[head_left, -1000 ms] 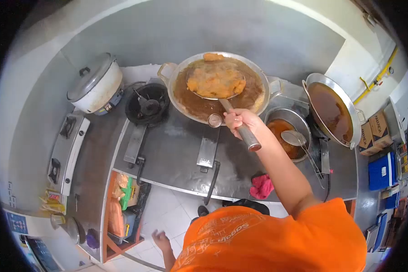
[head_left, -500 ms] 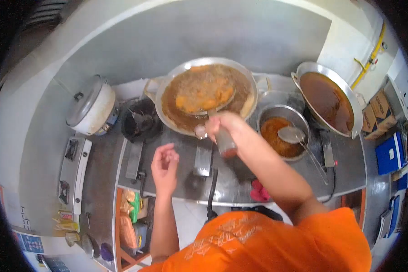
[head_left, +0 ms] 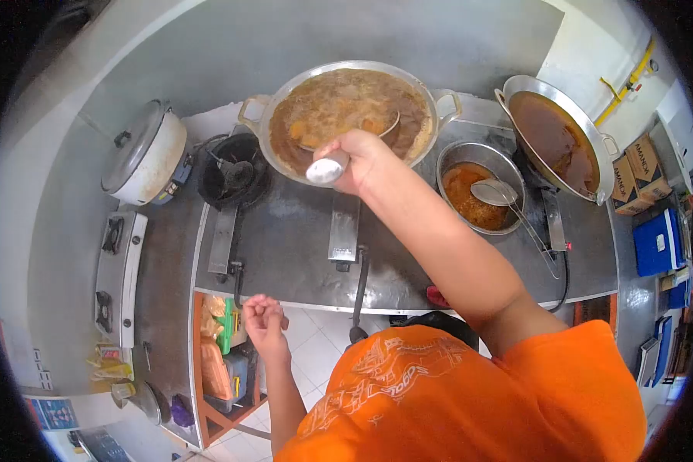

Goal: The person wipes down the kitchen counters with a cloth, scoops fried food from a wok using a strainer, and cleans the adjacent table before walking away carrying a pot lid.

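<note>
At nine o'clock from the wide pan (head_left: 277,155), a lidded rice cooker (head_left: 135,154) stood on the counter (head_left: 292,254); at eight, a black burner (head_left: 231,173) sat just beside the pan's rim. Toward seven, the left hand (head_left: 266,319) hung by the counter's front edge, fingers half curled and slightly apart. The pan lay in front of the person, full of brown oil foaming pale on top. Golden-brown food (head_left: 372,125) showed in patches through the froth, within the ladle (head_left: 327,168), whose scoop rim broke the surface toward four. At six, the right hand (head_left: 356,162) had its fingers clamped around the ladle's metal handle. Below it, bare counter ran to the front edge, interrupted by a steel fitting (head_left: 344,231). At four, a metal bowl (head_left: 477,154) held a sieve (head_left: 493,192); at three, a second pan (head_left: 539,85) stood well apart.
</note>
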Demonstrator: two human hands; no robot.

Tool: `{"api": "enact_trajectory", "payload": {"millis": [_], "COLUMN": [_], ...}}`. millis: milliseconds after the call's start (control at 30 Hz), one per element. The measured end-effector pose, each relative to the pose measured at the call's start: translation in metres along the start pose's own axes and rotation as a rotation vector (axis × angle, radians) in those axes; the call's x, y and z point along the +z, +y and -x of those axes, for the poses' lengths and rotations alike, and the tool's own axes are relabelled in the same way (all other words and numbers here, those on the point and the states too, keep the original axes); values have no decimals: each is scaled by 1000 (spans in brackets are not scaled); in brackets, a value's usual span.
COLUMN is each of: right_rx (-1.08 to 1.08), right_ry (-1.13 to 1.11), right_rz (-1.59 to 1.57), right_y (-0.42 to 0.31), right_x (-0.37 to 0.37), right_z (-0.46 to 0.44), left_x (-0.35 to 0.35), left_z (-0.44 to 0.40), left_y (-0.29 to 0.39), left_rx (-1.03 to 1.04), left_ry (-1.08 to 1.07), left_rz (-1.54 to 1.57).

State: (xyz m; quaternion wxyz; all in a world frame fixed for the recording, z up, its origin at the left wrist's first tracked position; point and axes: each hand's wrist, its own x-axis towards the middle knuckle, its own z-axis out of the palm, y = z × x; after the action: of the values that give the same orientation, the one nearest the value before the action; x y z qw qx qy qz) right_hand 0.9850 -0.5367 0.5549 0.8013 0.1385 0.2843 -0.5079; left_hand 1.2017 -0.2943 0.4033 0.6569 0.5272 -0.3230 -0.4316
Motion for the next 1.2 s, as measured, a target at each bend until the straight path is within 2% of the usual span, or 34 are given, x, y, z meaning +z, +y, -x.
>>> {"api": "enact_trajectory", "payload": {"millis": [100,167,233,300,333,433,467,500,567,633,767,867,900,933,1033,1200], "right_rx": [11,-14,-12,-43,69,65,255,261,196,218,218,205,206,231,205,131], "right_ry": [-5,-47,-44,-137,-160,-102,-138,-132,-97,-117,-135,-182,-201,-106,-108,-182], "right_rz": [-10,169,214,224,229,216,133,131,314,196,383,510,566,468,537,582], "right_y": [5,-2,-7,-10,-27,-28,-38,-41,-47,-47,-60,-69,-71,-71,-71,-70], "right_x": [-6,-23,-48,-55,-64,-68,-68,-74,-76,-79,-100,-110,-109,-106,-112,-108], "right_z": [-7,-22,-43,-41,-58,-42,-38,-39,-41,-40,-44,-37,-32,-30,-31,-26], "left_x": [-22,-38,-52,-61,-66,-72,-72,-77,-82,-85,-91,-100,-100,-100,-106,-111], "left_z": [20,26,37,42,49,60,60,65,68,72,73,78,79,81,82,84], "left_y": [5,-5,-7,-8,-10,-14,-16,-17,-20,-24,-35,-46,-47,-48,-67,-72], "left_rx": [-3,35,9,-2,-34,-48,-41,-44,-40,-60,-60,-69,-119,-171,-115,-138], "left_ry": [46,64,95,112,133,184,192,189,176,196,172,162,156,149,85,84], "left_rz": [-25,-43,-37,-30,-36,-33,-26,-11,7,-53,-50,-193,-171,-152,-244,-209]}}
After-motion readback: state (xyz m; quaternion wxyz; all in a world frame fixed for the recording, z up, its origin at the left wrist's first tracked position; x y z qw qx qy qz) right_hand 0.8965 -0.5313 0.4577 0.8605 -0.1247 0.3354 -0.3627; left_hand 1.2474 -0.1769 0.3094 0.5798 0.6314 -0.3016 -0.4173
